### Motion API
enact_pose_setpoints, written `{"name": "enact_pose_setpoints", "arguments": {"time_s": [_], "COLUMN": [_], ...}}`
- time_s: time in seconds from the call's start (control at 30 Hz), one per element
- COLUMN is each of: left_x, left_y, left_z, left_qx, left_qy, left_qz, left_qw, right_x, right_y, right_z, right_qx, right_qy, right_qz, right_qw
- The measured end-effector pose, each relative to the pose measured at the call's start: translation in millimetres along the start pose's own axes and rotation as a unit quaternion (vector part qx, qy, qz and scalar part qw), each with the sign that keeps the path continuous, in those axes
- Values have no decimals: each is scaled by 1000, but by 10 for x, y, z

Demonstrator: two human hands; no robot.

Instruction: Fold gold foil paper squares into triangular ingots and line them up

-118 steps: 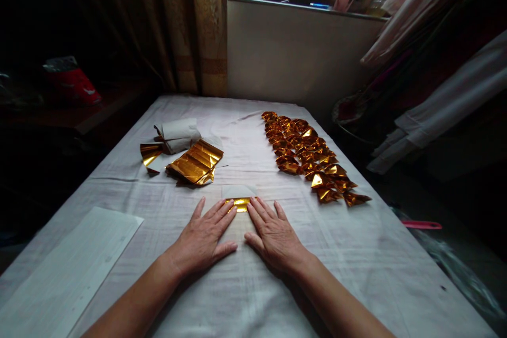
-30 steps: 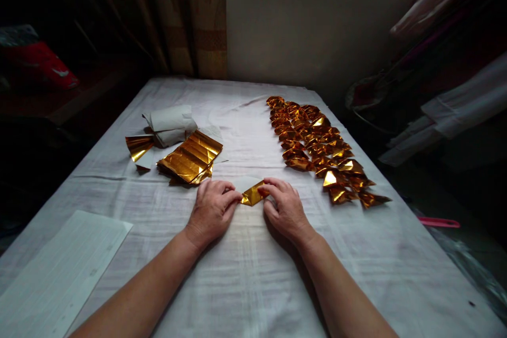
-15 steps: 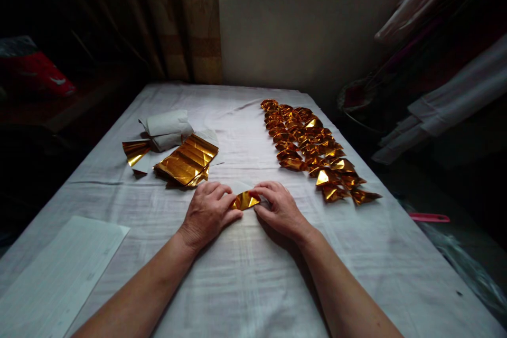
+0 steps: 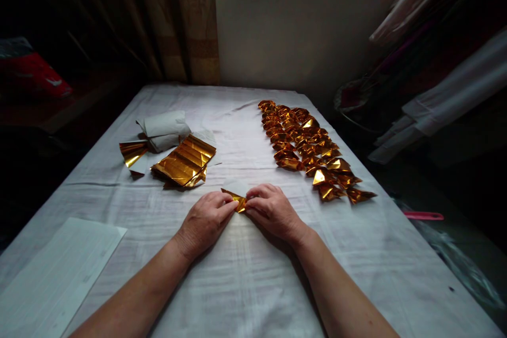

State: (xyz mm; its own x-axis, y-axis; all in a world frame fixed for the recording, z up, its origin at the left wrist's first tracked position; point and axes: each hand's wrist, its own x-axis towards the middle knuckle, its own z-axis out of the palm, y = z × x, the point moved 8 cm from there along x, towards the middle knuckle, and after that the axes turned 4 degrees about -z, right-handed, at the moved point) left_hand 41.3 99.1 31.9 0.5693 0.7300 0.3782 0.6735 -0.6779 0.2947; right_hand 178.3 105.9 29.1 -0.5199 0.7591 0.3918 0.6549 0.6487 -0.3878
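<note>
While paper (image 4: 59, 277) lies at lower left, the left hand (image 4: 205, 219) and right hand (image 4: 274, 212) pinch a foil (image 4: 240, 205) below the frame's centre. Farther off lie a stack (image 4: 184, 161), centre left, and folded pieces (image 4: 304, 148), centre right; a curtain (image 4: 194, 21) hangs upper left.

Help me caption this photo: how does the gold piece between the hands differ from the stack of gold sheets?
The gold piece looks smaller and narrower than the stack of gold sheets. Fingers of the left hand and right hand pinch the gold piece, while the stack of gold sheets lies untouched on the white cloth. Both have a shiny gold surface.
</note>
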Motion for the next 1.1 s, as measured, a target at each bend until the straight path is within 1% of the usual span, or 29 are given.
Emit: {"name": "enact_pose_setpoints", "arguments": {"time_s": [0.1, 0.2, 0.3, 0.37, 0.57, 0.7, 0.87, 0.97, 1.1], "left_x": [-20, -30, -26, -22, -26, -35, -36, -34, -33], "left_y": [16, 33, 48, 63, 90, 148, 141, 123, 97], "left_z": [4, -4, -28, -35, -62, -59, -23, -13, -36], "left_qx": [1, 6, 6, 8, 0, 30, 55, 55, 46], "left_qy": [-15, -29, -27, -24, -20, -55, -89, -91, -81], "left_qz": [15, 17, 13, 16, 21, 39, 27, 28, 35], "left_qw": [1000, 999, 1000, 1000, 1000, 997, 994, 994, 995], "right_x": [-13, -22, -19, -7, 18, 10, 11, -7, -46], "right_y": [46, 128, 179, 173, 138, 135, 108, 124, 178], "right_z": [4, 3, 0, 0, 24, 31, 49, 52, 57], "right_qx": [27, 40, 33, 19, -10, -17, -13, -9, 8], "right_qy": [5, 20, 41, 52, 58, 60, 54, 60, 71], "right_qz": [15, 51, 92, 108, 128, 136, 150, 164, 164], "right_qw": [1000, 998, 994, 993, 990, 989, 987, 985, 984]}}
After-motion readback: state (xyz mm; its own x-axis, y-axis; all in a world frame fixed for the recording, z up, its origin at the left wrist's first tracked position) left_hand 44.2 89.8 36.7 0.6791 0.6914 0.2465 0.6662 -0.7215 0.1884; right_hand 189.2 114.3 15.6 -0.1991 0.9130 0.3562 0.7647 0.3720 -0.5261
